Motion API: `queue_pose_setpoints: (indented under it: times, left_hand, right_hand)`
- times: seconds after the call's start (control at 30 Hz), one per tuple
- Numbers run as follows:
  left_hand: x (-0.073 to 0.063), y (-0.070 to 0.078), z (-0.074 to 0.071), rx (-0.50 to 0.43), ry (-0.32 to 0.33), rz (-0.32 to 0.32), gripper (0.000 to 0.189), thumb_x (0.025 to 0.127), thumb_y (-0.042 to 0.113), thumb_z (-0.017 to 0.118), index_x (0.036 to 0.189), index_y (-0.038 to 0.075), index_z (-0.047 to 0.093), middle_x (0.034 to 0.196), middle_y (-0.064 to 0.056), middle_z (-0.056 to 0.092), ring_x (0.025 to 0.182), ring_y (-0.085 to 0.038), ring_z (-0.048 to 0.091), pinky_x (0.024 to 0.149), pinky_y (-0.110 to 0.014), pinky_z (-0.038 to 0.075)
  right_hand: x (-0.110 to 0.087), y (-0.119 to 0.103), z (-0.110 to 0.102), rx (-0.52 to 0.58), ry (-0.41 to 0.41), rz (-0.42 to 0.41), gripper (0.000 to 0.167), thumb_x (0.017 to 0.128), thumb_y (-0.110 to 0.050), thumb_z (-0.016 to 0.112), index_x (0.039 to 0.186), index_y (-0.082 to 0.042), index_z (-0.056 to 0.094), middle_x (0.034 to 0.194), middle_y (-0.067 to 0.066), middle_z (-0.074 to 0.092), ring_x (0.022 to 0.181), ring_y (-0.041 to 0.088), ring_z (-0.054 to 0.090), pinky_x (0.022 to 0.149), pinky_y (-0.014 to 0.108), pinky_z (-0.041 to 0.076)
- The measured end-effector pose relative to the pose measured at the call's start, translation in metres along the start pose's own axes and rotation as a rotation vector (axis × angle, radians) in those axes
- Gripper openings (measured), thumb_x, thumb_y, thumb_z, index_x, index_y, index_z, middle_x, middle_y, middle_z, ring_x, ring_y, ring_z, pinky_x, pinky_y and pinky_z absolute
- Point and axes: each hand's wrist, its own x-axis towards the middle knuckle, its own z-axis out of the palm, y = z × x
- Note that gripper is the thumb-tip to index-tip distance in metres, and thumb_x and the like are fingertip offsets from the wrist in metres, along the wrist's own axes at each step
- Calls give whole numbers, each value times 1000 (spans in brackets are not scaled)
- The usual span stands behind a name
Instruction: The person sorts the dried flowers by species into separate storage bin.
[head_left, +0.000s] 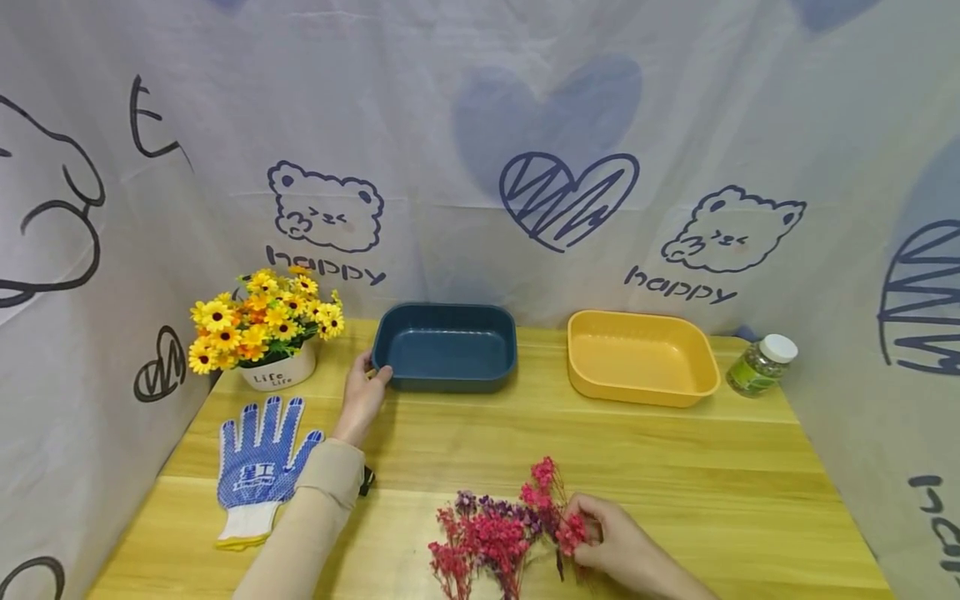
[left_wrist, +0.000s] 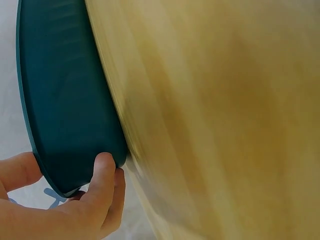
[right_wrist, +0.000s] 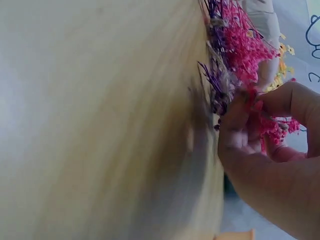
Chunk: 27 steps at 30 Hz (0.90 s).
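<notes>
Currently, left hand (head_left: 363, 396) grips left end of dark blue basin (head_left: 450, 386), thumb and fingers closed narrowly around its corner; forearm stretched forward in beige sleeve (head_left: 296, 525). Right hand (head_left: 615, 537), angled in from lower right, low over wooden table (head_left: 675, 467), pinches pink flower sprig (head_left: 542, 485) between thumb and forefinger, just beside pink-and-purple dried bunch (head_left: 495, 536).

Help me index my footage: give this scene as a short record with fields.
Left hand: grips the left end of the dark blue tray
Right hand: pinches a pink dried-flower sprig
Beside the sprig: pink and purple dried-flower bunch
Right of dark blue tray: yellow tray, then white-lidded jar
Left of dark blue tray: yellow flowers in a white pot
Near left forearm: blue-and-white glove
Surface: wood-grain table
Unclear: black object partly hidden by the left sleeve
</notes>
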Motion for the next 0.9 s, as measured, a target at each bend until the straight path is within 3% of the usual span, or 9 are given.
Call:
queue_pose_setpoints:
  times: [0.2, 0.33, 0.47, 0.63, 0.8, 0.9]
  left_hand:
    - [-2, 1, 0, 0, -6, -1, 60, 110, 11, 47, 165, -1, 24, 165, -27, 32, 153, -41, 34, 124, -54, 38]
    - [-4, 1, -1, 2, -6, -1, 60, 111, 12, 47, 165, -1, 23, 165, -27, 32, 153, -42, 34, 124, -54, 38]
    - [-5, 1, -1, 7, -4, -3, 61, 111, 13, 46, 165, -1, 23, 166, -28, 31, 154, -42, 33, 125, -55, 37]
    - [-3, 1, -2, 2, 2, -6, 60, 111, 12, 47, 165, -2, 23, 166, -28, 31, 156, -42, 31, 127, -54, 36]
    - [0, 2, -2, 1, 17, -11, 59, 110, 10, 48, 163, -4, 26, 167, -28, 32, 157, -43, 31, 128, -53, 36]
    - [1, 2, -1, 1, 26, -8, 59, 109, 8, 48, 163, -4, 28, 167, -28, 33, 156, -43, 32, 128, -53, 36]
  right_hand:
    - [2, 2, 6, 46, -38, -34, 24, 83, 8, 66, 105, 3, 59, 75, -7, 46, 59, 1, 38, 55, 15, 37]
    - [0, -2, 6, 47, -49, -46, 21, 84, 6, 65, 104, 2, 60, 88, -2, 57, 67, 0, 48, 61, 15, 46]
    - [-6, -11, 1, 54, -46, -127, 26, 84, 7, 63, 109, 5, 59, 99, 2, 60, 80, 2, 58, 69, 17, 53]
    - [-4, -31, -9, 2, 20, -231, 28, 85, 8, 63, 112, 5, 58, 98, 1, 61, 79, 1, 59, 65, 16, 54]
    - [13, -55, -22, -66, 96, -233, 29, 89, 7, 64, 117, 3, 58, 97, 10, 67, 82, 8, 67, 69, 24, 61]
    - [28, -69, -30, -124, 149, -238, 29, 92, 5, 65, 119, 0, 59, 105, 17, 68, 80, 9, 65, 66, 25, 60]
